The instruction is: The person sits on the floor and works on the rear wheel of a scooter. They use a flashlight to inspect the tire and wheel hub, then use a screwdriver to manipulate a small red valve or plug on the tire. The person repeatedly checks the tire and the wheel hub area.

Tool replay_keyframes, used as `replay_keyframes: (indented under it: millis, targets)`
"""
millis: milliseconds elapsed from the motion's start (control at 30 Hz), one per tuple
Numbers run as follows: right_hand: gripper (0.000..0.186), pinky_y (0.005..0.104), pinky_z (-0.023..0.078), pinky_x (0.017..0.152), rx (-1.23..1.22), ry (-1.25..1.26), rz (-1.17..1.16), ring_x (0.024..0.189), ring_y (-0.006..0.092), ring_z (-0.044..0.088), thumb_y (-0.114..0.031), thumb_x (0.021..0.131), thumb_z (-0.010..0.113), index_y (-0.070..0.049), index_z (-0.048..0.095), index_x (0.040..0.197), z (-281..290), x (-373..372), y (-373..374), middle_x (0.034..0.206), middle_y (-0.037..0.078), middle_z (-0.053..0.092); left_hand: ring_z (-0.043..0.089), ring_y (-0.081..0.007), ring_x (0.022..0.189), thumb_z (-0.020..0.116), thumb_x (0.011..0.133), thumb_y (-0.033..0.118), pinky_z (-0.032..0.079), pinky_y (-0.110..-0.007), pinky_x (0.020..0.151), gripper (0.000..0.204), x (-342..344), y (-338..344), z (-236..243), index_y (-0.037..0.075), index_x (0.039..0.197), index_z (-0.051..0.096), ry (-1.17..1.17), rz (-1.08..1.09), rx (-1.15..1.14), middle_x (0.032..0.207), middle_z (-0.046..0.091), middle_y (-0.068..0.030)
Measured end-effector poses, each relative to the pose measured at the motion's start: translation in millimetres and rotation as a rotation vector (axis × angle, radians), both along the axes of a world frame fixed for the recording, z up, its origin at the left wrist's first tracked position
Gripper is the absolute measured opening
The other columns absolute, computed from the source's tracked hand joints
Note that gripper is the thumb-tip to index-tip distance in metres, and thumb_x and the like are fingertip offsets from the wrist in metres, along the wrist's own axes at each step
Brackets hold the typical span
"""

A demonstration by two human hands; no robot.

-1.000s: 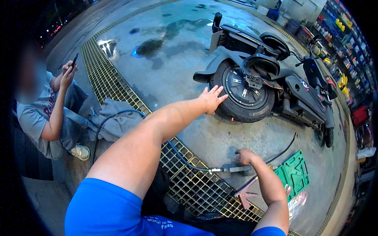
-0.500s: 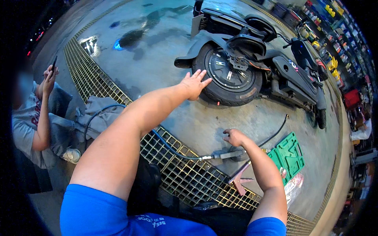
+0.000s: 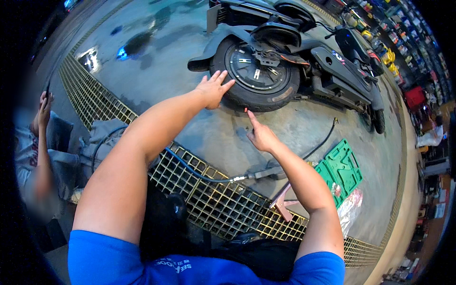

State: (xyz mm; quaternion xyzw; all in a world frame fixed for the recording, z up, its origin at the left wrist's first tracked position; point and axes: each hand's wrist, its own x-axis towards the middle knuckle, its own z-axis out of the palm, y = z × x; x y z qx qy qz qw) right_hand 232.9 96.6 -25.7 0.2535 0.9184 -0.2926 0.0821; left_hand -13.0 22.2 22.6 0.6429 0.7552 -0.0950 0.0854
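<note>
A dark electric scooter [image 3: 339, 78] lies on its side on the concrete floor, its rear wheel toward me. My left hand [image 3: 214, 91] is open with fingers spread, against the left side of the black tyre [image 3: 280, 96]; it holds nothing. From the tyre's near tread sticks a small orange-red stub [image 3: 246, 109]. My right hand [image 3: 262, 135] points at the stub, index finger stretched out, its tip just below it; whether they touch I cannot tell. The other fingers are partly curled, with nothing seen in them.
An air inflator [image 3: 263, 173] with a blue hose [image 3: 199, 175] lies by a metal floor grating [image 3: 223, 209]. Near my right forearm are a pink-handled tool [image 3: 283, 208], a green tool case [image 3: 349, 164] and clear plastic wrap [image 3: 350, 209]. A person [image 3: 45, 156] sits at left holding a phone.
My right hand has moved up from above the inflator to the tyre's near edge, index finger now extended. My left hand stays at the tyre. The whole view has shifted slightly.
</note>
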Motion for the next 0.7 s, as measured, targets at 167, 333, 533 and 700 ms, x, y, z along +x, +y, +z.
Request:
replay_keyframes:
  millis: [167, 333, 533, 700]
  targets:
    - [0.088, 0.0496, 0.048, 0.084, 0.109, 0.031, -0.224, 0.093, 0.0468, 0.061, -0.018, 0.085, 0.059, -0.007, 0.001, 0.150, -5, 19, 23, 0.102, 0.033, 0.062, 0.011, -0.0364, 0.145, 0.078, 0.075, 0.028, 0.028, -0.055, 0.110, 0.103, 0, -3, 1, 0.019, 0.153, 0.011, 0.009, -0.007, 0.000, 0.158, 0.004, -0.0178]
    - [0.076, 0.0440, 0.050, 0.086, 0.231, 0.199, -0.645, 0.099, 0.0421, 0.062, -0.024, 0.085, 0.061, 0.004, 0.024, 0.145, -16, 53, 74, 0.113, 0.031, 0.061, 0.012, -0.0370, 0.145, 0.079, 0.075, 0.029, 0.028, -0.055, 0.110, 0.103, 1, 1, -2, 0.019, 0.153, 0.012, 0.016, -0.021, 0.004, 0.158, 0.005, -0.0180]
    - [0.059, 0.0411, 0.047, 0.095, -0.137, -0.210, -0.019, 0.110, 0.0398, 0.058, -0.039, 0.084, 0.064, 0.000, 0.055, 0.127, -36, 49, 37, 0.118, 0.025, 0.061, 0.011, -0.0369, 0.145, 0.078, 0.075, 0.029, 0.027, -0.054, 0.111, 0.103, 1, -1, 2, 0.019, 0.153, 0.010, 0.007, -0.002, -0.022, 0.158, 0.003, -0.0180]
    - [0.058, 0.0423, 0.048, 0.092, -0.054, -0.219, 0.196, 0.107, 0.0390, 0.060, -0.039, 0.086, 0.064, 0.002, 0.056, 0.126, -38, 43, 11, 0.115, 0.026, 0.062, 0.011, -0.0371, 0.145, 0.079, 0.074, 0.029, 0.027, -0.055, 0.111, 0.104, 0, 0, 2, 0.020, 0.153, 0.011, 0.011, -0.010, -0.010, 0.158, 0.003, -0.0182]
